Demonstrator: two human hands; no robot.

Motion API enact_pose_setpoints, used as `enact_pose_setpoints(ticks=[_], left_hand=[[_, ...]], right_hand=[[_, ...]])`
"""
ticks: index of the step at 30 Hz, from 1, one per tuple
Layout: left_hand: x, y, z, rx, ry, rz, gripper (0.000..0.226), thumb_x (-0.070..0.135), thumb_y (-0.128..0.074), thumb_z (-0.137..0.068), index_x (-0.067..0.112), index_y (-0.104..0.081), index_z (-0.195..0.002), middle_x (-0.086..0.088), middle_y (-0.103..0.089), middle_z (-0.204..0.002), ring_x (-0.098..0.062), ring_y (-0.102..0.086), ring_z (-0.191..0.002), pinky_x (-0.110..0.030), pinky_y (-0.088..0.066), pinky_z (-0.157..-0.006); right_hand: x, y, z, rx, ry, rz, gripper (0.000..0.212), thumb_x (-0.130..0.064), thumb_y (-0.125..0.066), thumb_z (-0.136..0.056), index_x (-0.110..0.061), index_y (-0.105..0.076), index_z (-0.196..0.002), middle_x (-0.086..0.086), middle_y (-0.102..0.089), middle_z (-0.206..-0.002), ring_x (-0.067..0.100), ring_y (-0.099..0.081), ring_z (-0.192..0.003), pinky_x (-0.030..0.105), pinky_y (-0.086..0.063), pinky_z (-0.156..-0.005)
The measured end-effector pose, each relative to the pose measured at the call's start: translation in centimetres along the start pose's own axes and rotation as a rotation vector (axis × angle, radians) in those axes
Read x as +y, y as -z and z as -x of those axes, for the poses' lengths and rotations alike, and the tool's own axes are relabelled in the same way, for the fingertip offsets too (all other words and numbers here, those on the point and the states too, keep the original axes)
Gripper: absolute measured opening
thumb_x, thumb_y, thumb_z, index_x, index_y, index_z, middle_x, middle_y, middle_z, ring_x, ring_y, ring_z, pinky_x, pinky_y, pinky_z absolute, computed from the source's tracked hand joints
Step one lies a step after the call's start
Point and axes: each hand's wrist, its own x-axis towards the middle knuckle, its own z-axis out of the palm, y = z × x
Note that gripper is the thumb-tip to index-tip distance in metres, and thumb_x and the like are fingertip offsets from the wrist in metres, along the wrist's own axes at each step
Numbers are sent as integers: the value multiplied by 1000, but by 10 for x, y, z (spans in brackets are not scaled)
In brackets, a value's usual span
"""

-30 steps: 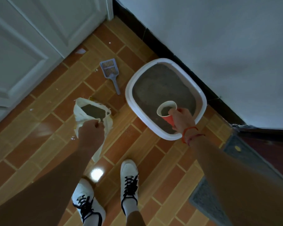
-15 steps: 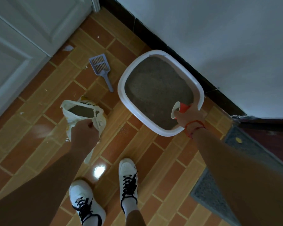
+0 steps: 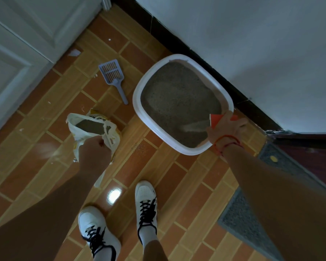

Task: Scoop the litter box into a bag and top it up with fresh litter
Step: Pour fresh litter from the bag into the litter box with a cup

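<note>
So, the litter box (image 3: 137, 110) sits on the tile floor against the dark skirting (image 3: 196, 51), filled w/ grey litter. R hand (image 3: 227, 127) is over the box's near-right corner, fingers wrapped round a red cup (image 3: 215, 120). The cup is tipped on its side w/ its mouth twd the box centre, and a thin stream of litter (image 3: 195, 126) runs from it onto the fill. L hand (image 3: 94, 153), left of the box and well apart, is fisted on the rim of a white-and-yellow bag (image 3: 72, 131), mouth open upward, grey litter inside. A blue scoop (image 3: 112, 74) lies flat just left of the box's far end. Grey doormat (image 3: 243, 213) is right of the box, nr the R forearm. White shoes (image 3: 145, 202) stand on the box's near side.
</note>
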Motion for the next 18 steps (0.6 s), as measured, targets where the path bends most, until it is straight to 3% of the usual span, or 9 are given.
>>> enact_pose_setpoints(ticks=[10, 15, 18], left_hand=[[-9, 3, -2, -13, 6, -31, 23, 6, -52, -90, -1, -65, -71, -13, -61, -61, -25, -55, -62, -27, -35, -52], [-3, 17, 7, 0, -46, -1, 41, 4, -51, -92, 5, -43, -52, -5, -38, -47, -17, -34, -47, -28, -23, -49], [-5, 26, 9, 2, -44, 11, 40, 12, -55, -94, 1, -48, -56, -5, -40, -49, -15, -35, -49, -26, -23, -49]], right_hand=[[1, 19, 5, 56, -22, 20, 85, -50, -77, -72, -10, -34, -133, 23, -37, -129, 39, -46, -112, 41, -44, -86], [-4, 25, 11, 19, -80, -9, 93, -56, -74, -73, -11, -28, -139, 24, -36, -132, 38, -45, -116, 42, -43, -92], [-10, 26, 17, 10, -101, -58, 89, -58, -71, -73, -11, -31, -136, 23, -38, -130, 38, -47, -114, 43, -44, -91]])
